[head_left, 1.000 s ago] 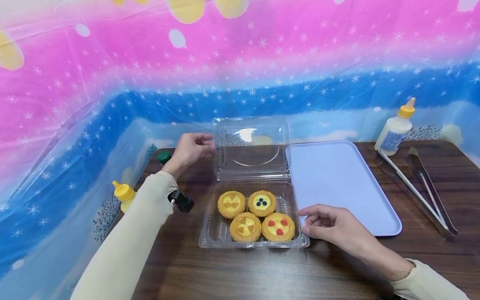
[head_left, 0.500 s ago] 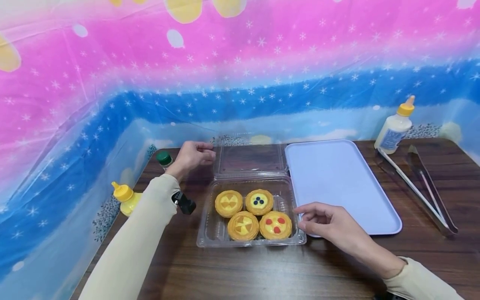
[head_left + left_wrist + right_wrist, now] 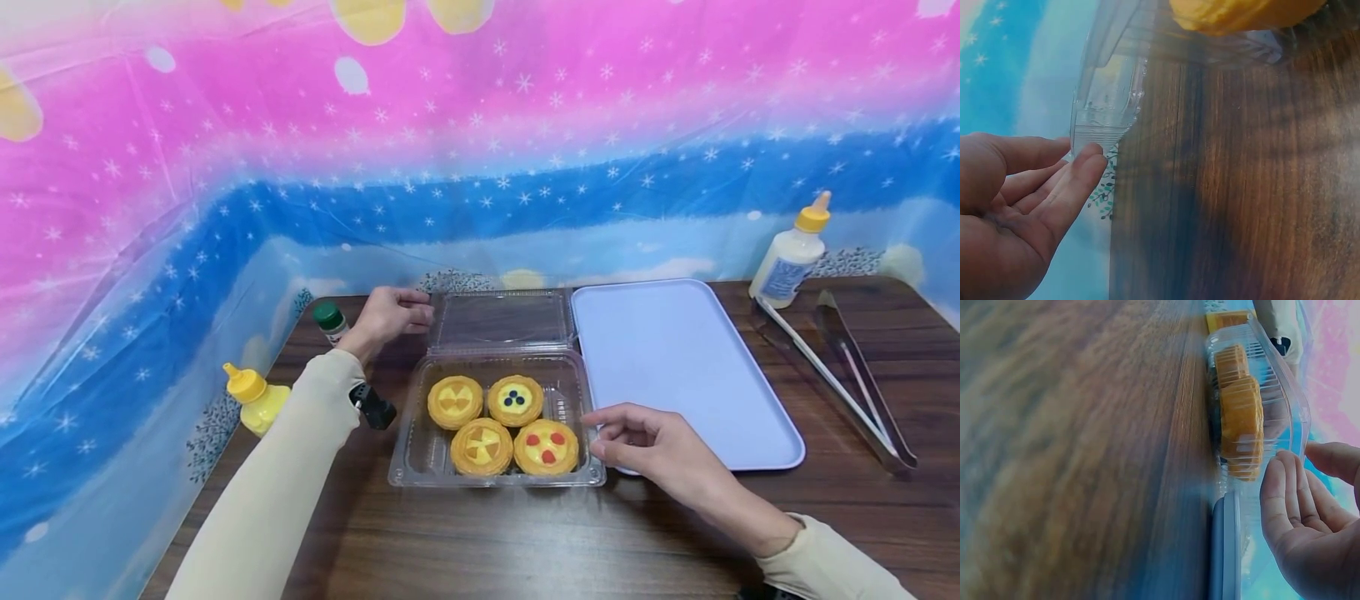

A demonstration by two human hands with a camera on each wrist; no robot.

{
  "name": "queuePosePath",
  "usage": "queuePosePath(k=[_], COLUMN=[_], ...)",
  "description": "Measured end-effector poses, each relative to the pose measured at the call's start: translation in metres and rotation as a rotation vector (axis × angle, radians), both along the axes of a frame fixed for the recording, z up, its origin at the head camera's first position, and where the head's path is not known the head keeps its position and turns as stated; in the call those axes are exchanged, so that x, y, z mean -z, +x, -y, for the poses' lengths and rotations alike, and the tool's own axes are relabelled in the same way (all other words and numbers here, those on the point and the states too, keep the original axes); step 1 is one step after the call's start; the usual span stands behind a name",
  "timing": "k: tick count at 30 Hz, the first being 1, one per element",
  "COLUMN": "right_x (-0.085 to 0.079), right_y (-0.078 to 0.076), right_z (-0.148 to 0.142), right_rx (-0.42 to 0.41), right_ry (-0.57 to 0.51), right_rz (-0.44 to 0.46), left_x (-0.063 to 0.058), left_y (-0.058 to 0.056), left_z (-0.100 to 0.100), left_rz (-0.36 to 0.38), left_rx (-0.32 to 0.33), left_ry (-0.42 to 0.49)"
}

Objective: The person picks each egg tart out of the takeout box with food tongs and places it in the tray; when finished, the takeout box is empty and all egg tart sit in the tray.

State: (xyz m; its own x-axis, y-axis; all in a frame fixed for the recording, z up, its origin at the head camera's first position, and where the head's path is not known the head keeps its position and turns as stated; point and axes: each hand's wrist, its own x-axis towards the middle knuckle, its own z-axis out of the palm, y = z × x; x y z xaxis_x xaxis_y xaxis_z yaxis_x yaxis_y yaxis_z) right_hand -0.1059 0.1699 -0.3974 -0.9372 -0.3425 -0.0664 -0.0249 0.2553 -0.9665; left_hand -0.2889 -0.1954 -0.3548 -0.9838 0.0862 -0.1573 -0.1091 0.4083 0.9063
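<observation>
Fingers (image 3: 412, 297) of left hand (image 3: 388, 315), nearly straight, touch the lid (image 3: 502, 321); right hand (image 3: 660, 447) pinches the container (image 3: 495, 481) rim. Four tarts (image 3: 487, 435) lie inside.

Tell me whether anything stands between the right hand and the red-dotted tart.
The right wall of the clear container stands between the right hand and the red-dotted tart. Nothing visible covers the tart from above.

Head view faces down; close wrist views seemingly share the container (image 3: 497, 482).
</observation>
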Motion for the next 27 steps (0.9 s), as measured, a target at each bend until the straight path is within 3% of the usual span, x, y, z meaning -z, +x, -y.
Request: queuePosePath(k=[19, 27], right_x=[0.001, 0.002], right_y=[0.001, 0.001], right_z=[0.001, 0.0], right_rx=[0.013, 0.014], right_ry=[-0.001, 0.0], right_rz=[0.011, 0.005], left_x=[0.008, 0.008], left_y=[0.006, 0.015], left_z=[0.002, 0.006], left_rz=[-0.01, -0.045], left_rx=[0.021, 0.008], left_ry=[-0.023, -0.033])
